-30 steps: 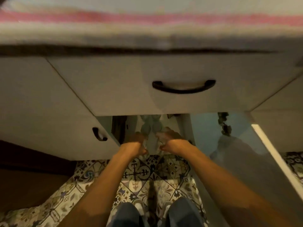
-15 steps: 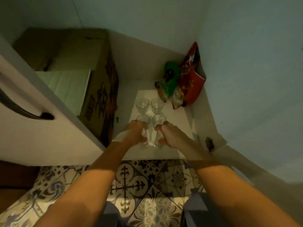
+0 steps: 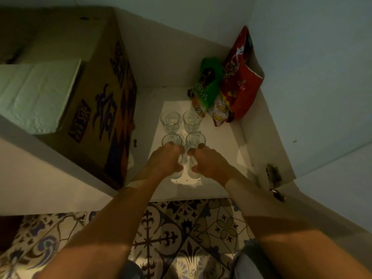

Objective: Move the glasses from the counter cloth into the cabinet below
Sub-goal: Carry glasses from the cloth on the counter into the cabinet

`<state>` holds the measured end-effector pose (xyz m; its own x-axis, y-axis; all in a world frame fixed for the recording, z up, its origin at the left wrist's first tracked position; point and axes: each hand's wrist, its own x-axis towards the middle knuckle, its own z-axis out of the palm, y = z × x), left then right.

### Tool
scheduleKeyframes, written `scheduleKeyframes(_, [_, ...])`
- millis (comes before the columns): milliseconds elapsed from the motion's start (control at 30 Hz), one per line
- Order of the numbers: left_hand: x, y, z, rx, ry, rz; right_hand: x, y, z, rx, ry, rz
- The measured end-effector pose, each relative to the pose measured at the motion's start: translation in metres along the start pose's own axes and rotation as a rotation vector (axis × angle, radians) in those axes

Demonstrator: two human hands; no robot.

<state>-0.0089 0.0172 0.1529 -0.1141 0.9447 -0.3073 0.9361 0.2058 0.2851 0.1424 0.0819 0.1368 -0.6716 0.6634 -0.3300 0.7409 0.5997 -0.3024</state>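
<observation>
Clear glasses. White cabinet floor. Brown cardboard box, dark blue-orange print. Green snack bag, red bag at 1 o'clock. Ornate navy-cream floor tiles.

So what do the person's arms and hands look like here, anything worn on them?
Both forearms are bare up to the frame edge: no sleeves, gloves, watch or bracelets show. The left hand and right hand show no rings, though the light is dim. Blue-grey trousers show at the bottom edge.

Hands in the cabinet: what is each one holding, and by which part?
Left hand grips one glass, right hand another glass, each by its side wall below the rim.
</observation>
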Motion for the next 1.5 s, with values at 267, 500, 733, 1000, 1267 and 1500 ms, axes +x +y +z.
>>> scheduleKeyframes(267, [0.003, 0.005, 0.001, 0.051, -0.010, 0.004, 0.000, -0.006, 0.006, -0.053, 0.060, -0.012])
scheduleKeyframes(500, [0.000, 0.005, 0.007, 0.077, -0.048, 0.014, -0.001, -0.004, 0.006, -0.055, 0.040, -0.011])
scheduleKeyframes(733, [-0.001, 0.002, 0.009, 0.098, -0.038, 0.012, -0.004, 0.001, 0.007, -0.036, 0.039, -0.009])
scheduleKeyframes(1000, [-0.003, 0.000, 0.008, 0.082, -0.047, 0.007, -0.004, 0.002, 0.010, -0.036, 0.047, -0.008])
scheduleKeyframes(1267, [-0.002, 0.001, 0.008, 0.087, -0.058, -0.002, -0.004, 0.003, 0.010, -0.047, 0.035, -0.009])
scheduleKeyframes(1500, [-0.003, 0.001, 0.008, 0.084, -0.065, 0.001, -0.005, 0.005, 0.011, -0.028, 0.036, -0.013])
